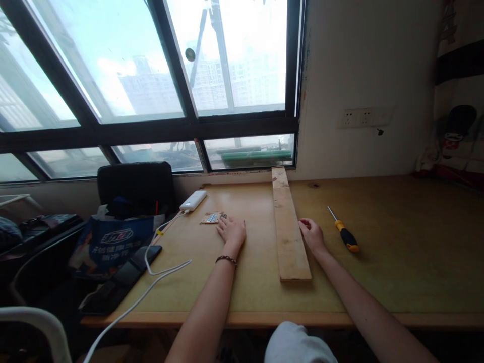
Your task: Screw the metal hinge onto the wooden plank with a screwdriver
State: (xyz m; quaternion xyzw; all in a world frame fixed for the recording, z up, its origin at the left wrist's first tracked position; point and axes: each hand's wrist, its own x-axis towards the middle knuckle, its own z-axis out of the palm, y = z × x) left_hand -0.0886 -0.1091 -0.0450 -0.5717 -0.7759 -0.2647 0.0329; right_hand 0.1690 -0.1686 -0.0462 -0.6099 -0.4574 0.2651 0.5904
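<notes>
A long wooden plank (pixel 289 227) lies flat on the table, running from near the window toward me. At its right edge is my right hand (pixel 313 236), fingers curled and pinched together with the tips against or very near the wood; whatever they hold, if anything, is too small to make out. My left hand (pixel 232 232) rests palm down with its fingers stretched out. Its fingertips touch or partly cover a small flat packet or card (pixel 212 218) with a blue and white patch. To the right of my right hand lies a yellow and black screwdriver (pixel 345 234), shaft pointing away from me.
A white power bank (pixel 193 200) sits at the table's left edge, its white cable (pixel 166 272) looping toward me. A dark phone-like slab (pixel 121 282) lies at the left edge. Beyond are a blue bag (pixel 113 244) and a black chair (pixel 136 186). The window stands behind the table (pixel 397 262).
</notes>
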